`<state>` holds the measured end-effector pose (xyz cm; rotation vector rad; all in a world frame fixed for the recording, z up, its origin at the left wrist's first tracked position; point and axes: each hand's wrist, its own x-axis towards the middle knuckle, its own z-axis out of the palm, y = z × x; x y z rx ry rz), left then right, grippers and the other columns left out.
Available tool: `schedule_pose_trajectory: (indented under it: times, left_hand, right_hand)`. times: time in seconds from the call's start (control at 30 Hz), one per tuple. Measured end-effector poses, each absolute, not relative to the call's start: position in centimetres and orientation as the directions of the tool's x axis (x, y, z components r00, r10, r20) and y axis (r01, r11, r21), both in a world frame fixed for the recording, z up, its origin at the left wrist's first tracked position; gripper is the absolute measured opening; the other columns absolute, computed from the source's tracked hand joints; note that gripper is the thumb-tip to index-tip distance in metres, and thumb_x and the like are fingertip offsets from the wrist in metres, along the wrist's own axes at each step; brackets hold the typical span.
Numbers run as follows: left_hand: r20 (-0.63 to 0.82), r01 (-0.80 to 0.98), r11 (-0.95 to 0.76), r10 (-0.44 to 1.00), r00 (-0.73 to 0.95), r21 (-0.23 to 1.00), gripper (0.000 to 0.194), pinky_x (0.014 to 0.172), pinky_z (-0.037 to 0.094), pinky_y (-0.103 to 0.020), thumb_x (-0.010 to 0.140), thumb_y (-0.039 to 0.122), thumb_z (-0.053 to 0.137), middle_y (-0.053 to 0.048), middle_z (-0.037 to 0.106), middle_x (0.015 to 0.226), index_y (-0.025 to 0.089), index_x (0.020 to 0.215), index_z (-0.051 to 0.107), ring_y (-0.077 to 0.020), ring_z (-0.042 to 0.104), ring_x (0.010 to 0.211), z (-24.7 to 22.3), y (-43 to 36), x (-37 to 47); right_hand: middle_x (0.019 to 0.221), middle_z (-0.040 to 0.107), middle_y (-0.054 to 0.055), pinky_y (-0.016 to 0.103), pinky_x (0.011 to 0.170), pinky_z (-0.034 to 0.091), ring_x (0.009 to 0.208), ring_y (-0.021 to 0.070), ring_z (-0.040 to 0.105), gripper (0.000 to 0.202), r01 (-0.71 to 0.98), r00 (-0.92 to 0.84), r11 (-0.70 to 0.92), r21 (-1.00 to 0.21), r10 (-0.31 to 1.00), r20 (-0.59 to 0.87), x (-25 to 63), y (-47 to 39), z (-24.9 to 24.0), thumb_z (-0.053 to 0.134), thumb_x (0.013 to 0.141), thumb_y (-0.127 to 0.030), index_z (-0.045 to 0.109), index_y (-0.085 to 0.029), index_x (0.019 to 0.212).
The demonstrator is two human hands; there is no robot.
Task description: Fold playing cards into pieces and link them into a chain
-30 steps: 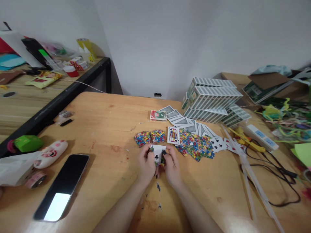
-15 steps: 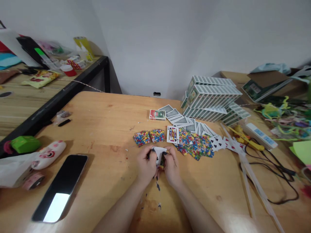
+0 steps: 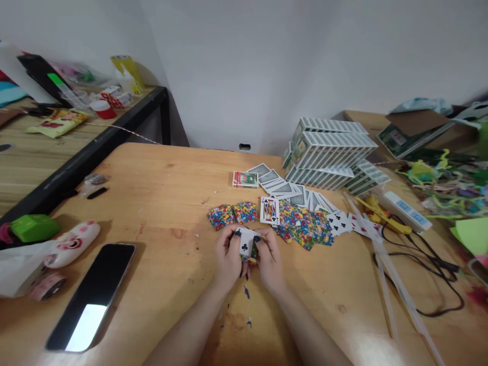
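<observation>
1. A person's left hand [image 3: 227, 258] grips the left edge of a club playing card [image 3: 246, 243], held just above the desk [image 3: 163, 203].
2. The right hand [image 3: 272, 258] pinches the card's right edge; a multicoloured patterned piece [image 3: 250, 261] shows beneath it.
3. Beyond the hands, a jack card [image 3: 270, 210] lies between two groups of multicoloured pieces.
4. A phone [image 3: 91, 297] rests well to the left.

Relative to half a second ago, the playing card [image 3: 246, 239] between my left hand [image 3: 227, 256] and right hand [image 3: 271, 258] faces me more squarely; its club pip [image 3: 244, 247], then partly covered, is fully exposed. The upper-left corner figure, visible one second ago, is hidden at my left fingertips.
</observation>
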<state>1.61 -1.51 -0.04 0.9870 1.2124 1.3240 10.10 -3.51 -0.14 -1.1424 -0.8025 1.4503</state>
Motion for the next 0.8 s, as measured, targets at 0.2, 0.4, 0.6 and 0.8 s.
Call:
schedule_pose_trajectory:
  times: [0.2,0.4,0.6,0.8]
  left_hand:
    - [-0.123,-0.155,0.104,0.985,-0.124,0.983,0.012,0.029,0.032,-0.016,0.074,0.023,0.043,0.006,0.051,0.056,0.019,0.077,0.053,-0.0061,0.041,0.033,0.09,-1.39,1.77]
    - [-0.089,-0.140,0.069,0.986,-0.143,0.988,0.011,0.032,0.032,-0.016,0.071,0.019,0.043,0.005,0.051,0.057,0.018,0.074,0.054,-0.0061,0.042,0.036,0.10,-1.43,1.65]
    - [-0.062,-0.138,0.040,0.986,-0.156,0.990,0.009,0.035,0.032,-0.016,0.069,0.018,0.044,0.006,0.049,0.055,0.019,0.069,0.052,-0.0062,0.042,0.038,0.14,-1.37,1.68]
    - [-0.080,-0.175,0.049,0.982,-0.171,0.983,0.006,0.035,0.031,-0.017,0.068,0.020,0.044,0.006,0.045,0.051,0.019,0.065,0.049,-0.0069,0.040,0.037,-0.10,-1.33,1.54]
  right_hand:
    - [0.059,0.055,-0.008,0.019,0.025,0.033,0.030,0.0090,0.048,0.013,-0.328,0.030,-0.226,-0.917,0.968,-0.249,10.15,-3.51,0.01,0.040,0.081,-0.037,0.036,-0.025,0.086]
    - [0.055,0.051,-0.008,0.020,0.026,0.035,0.029,0.0090,0.046,0.011,-0.308,0.035,-0.211,-0.928,0.972,-0.233,10.21,-3.55,-0.18,0.041,0.080,-0.035,0.038,-0.025,0.083]
    - [0.055,0.050,-0.009,0.020,0.024,0.034,0.026,0.0086,0.045,0.008,-0.331,0.034,-0.179,-0.927,0.979,-0.201,10.16,-3.57,-0.40,0.040,0.081,-0.032,0.037,-0.025,0.082]
    - [0.051,0.047,-0.010,0.019,0.025,0.034,0.028,0.0088,0.046,0.010,-0.343,0.033,-0.190,-0.920,0.976,-0.214,10.04,-3.83,-0.59,0.040,0.081,-0.034,0.037,-0.024,0.081]
